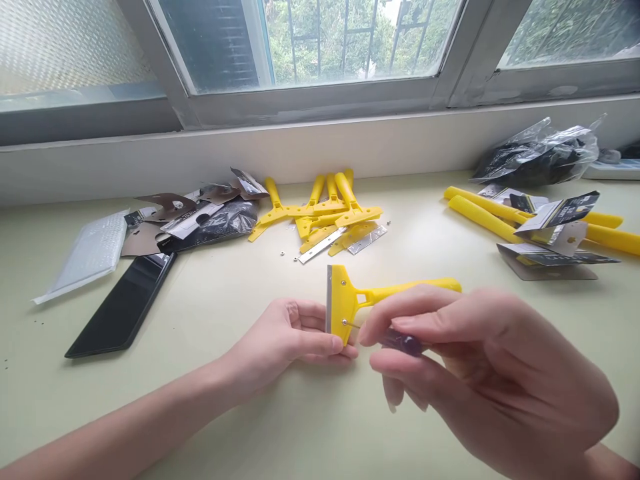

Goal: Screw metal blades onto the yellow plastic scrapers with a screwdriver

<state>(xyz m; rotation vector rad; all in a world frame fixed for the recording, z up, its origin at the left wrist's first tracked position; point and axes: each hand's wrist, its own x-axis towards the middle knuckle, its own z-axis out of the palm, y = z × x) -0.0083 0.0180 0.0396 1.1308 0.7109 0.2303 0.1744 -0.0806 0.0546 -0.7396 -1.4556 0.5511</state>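
My left hand [300,333] pinches the lower end of a yellow scraper [343,300], thumb in front and fingers behind. A metal blade [329,297] runs along the scraper's left edge, and two screws show on its head. The scraper's handle [430,287] points right, partly behind my right hand. My right hand [480,360] is closed around a small screwdriver [403,341] with a dark handle. The screwdriver's thin shaft reaches toward the lower screw [345,323], and its tip appears to touch it.
Behind lie several yellow scraper parts [320,213], with loose blades [323,245] and tiny nuts [283,253]. At left are cardboard packaging [195,213], a black phone [123,303] and a bubble-wrap pouch [90,250]. Yellow handles [483,219] and a plastic bag [543,153] lie at right.
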